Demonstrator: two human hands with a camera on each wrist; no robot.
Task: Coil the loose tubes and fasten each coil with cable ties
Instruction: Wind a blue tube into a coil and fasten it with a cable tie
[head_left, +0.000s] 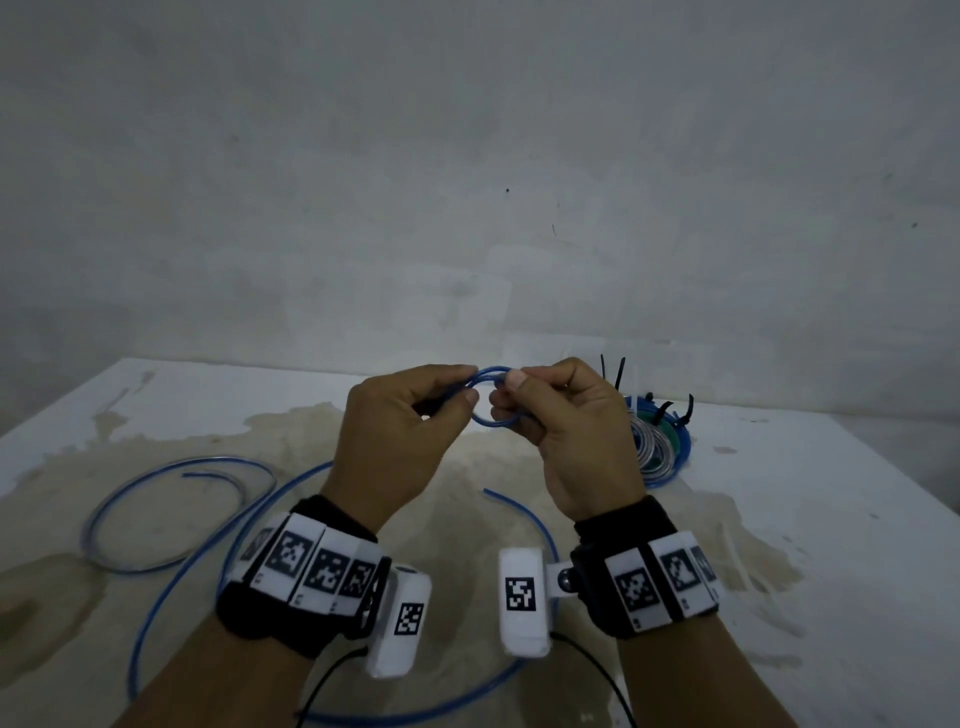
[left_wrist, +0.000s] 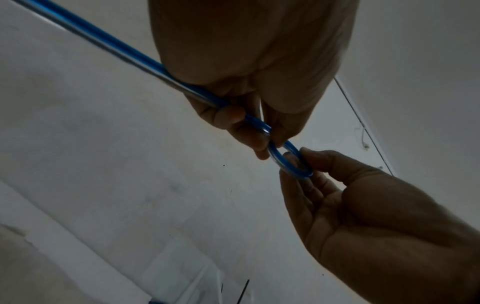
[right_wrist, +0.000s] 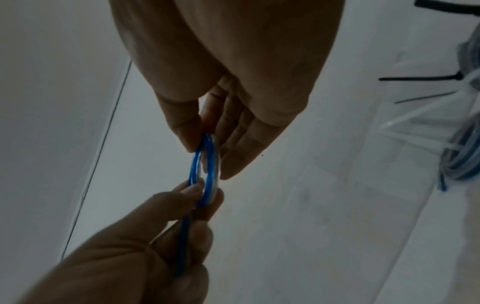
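A small loop of blue tube is raised above the table between both hands. My left hand pinches its left side between thumb and fingers, and the tube's long tail runs back past that palm. My right hand pinches the loop's right side with thumb and fingertips. The right wrist view shows the loop edge-on, with two strands side by side, between my right hand above and my left hand below. The rest of this tube lies in a wide curve on the table under my wrists.
A second loose bluish tube lies curved on the table at the left. Coiled tubes with black cable ties sticking up sit at the back right, close to my right hand. The stained white table ends at a grey wall.
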